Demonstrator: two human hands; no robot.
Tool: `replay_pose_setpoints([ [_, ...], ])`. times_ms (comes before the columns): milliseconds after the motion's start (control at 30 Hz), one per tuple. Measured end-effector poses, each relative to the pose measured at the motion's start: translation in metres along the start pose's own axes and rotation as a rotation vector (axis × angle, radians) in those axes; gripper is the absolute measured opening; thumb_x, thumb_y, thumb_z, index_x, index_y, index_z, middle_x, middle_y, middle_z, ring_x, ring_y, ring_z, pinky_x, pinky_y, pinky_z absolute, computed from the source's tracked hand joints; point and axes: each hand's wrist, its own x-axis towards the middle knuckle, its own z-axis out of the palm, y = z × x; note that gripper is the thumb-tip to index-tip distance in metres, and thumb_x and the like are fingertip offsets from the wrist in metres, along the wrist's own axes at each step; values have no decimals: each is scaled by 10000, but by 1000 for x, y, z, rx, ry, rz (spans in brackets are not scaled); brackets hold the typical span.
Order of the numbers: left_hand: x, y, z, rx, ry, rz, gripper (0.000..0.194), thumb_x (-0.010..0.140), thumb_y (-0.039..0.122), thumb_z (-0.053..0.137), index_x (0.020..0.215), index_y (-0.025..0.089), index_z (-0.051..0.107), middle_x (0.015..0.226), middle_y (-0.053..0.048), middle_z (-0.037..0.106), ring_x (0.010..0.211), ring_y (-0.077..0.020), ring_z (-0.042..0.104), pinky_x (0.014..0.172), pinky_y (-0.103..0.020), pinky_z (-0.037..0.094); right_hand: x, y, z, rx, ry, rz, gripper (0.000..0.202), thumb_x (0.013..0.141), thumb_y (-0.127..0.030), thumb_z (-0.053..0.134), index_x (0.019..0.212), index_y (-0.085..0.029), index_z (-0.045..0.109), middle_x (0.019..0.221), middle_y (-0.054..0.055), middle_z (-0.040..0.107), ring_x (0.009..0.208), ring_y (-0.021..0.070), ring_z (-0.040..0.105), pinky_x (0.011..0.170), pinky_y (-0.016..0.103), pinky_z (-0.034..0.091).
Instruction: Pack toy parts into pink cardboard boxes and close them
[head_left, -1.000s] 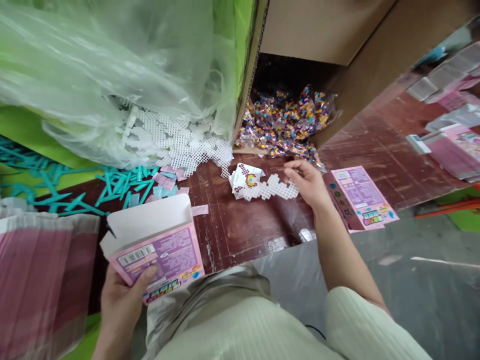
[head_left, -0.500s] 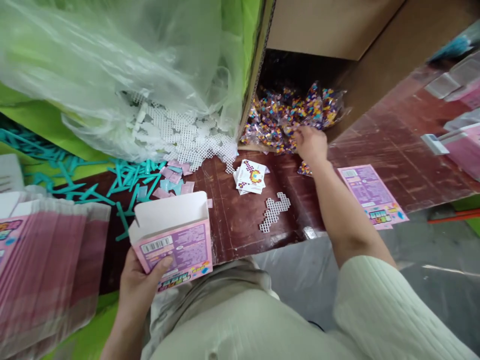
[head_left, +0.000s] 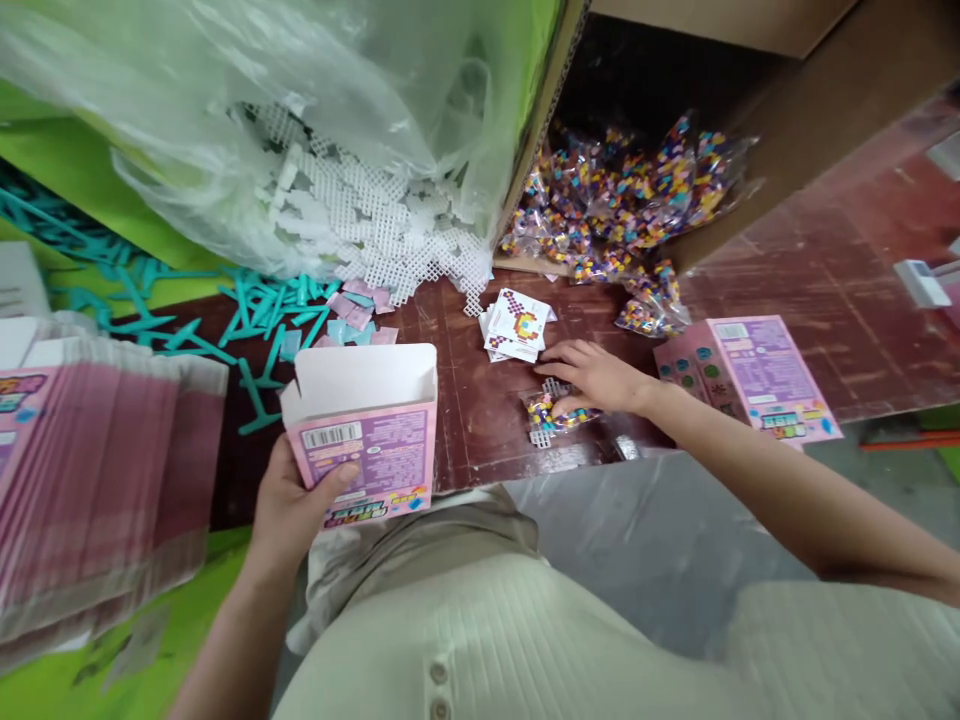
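One bead packet (head_left: 576, 421) brought onto one grid (head_left: 540, 438), right hand (head_left: 602, 378) open, touching it, left hand (head_left: 294, 508) gripping one box (head_left: 388, 450).

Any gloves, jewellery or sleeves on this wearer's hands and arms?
Both the left hand and right hand are ungloved, with no ring, watch or bracelet visible. A loose, pale green sleeve leaves the right forearm uncovered, matching the ribbed top. The left sleeve is out of view.

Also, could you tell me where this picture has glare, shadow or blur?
Head view: glare on the clear plastic bag and along the near edge of the glossy dark-red table; head view: deep shadow inside the brown cardboard box; head view: the stack of pink cartons looks smeared.
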Motion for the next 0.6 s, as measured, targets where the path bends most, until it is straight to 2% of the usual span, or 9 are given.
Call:
replay_pose_setpoints([
  [67, -4, -1, 0, -8, -2, -4, 647, 591, 359, 979, 1148, 236, 673, 1036, -46, 776, 885, -222, 734, 763, -318, 650, -10, 0, 5, -32, 14, -18, 641, 991, -646, 616, 1434, -187, 677, 1458, 196, 647, 1385, 368, 554, 1126, 555, 472],
  [133, -6, -3, -3, -13, 7, -17, 647, 592, 371, 977, 1144, 236, 669, 1040, -48, 777, 879, -224, 735, 755, -319, 647, -18, -1, 5, -39, 3, -41, 696, 1013, -673, 549, 1502, -182, 614, 1536, 199, 597, 1446, 371, 518, 1163, 562, 446],
  [200, -7, -4, -6, -5, 8, -32, 645, 578, 388, 977, 1118, 228, 663, 1020, -45, 776, 857, -226, 732, 738, -323, 642, -22, -4, 1, -33, -27, -44, 859, 959, -760, 567, 1559, -145, 543, 1574, 233, 551, 1456, 403, 510, 1156, 582, 449],
  [300, -9, 3, -6, 28, -11, -16, 642, 560, 393, 977, 1078, 213, 643, 984, -39, 773, 836, -224, 728, 724, -320, 631, -21, -8, -4, -47, -87, 21, 943, 861, -812, 665, 1502, -125, 589, 1418, 249, 652, 1297, 430, 630, 1036, 593, 517],
  [400, -16, 19, -2, 88, -63, 61, 625, 590, 382, 962, 1088, 206, 628, 991, -42, 773, 857, -226, 736, 740, -316, 620, -18, -16, -8, -66, -133, 78, 689, 791, -761, 774, 1173, -189, 754, 1151, 195, 738, 1077, 417, 719, 883, 563, 561],
  [467, -21, 28, 0, 123, -107, 117, 593, 643, 400, 938, 1110, 201, 631, 1003, -45, 777, 876, -227, 742, 765, -320, 617, -17, -24, -16, -13, -141, 66, 469, 784, -671, 823, 958, -242, 744, 1080, 173, 744, 1006, 402, 734, 808, 523, 573],
  [533, -24, 35, 1, 167, -133, 164, 556, 706, 417, 908, 1141, 200, 640, 1027, -44, 781, 903, -223, 743, 806, -322, 608, -14, -34, -32, 80, -101, 72, 332, 833, -605, 793, 897, -295, 694, 998, 142, 758, 888, 371, 753, 687, 474, 566],
  [600, -26, 38, 1, 226, -147, 198, 536, 754, 422, 888, 1181, 206, 646, 1062, -39, 781, 935, -217, 738, 841, -316, 593, -8, -49, -59, 130, 43, 114, 333, 885, -666, 705, 907, -337, 658, 818, 90, 746, 667, 334, 722, 542, 445, 498],
])
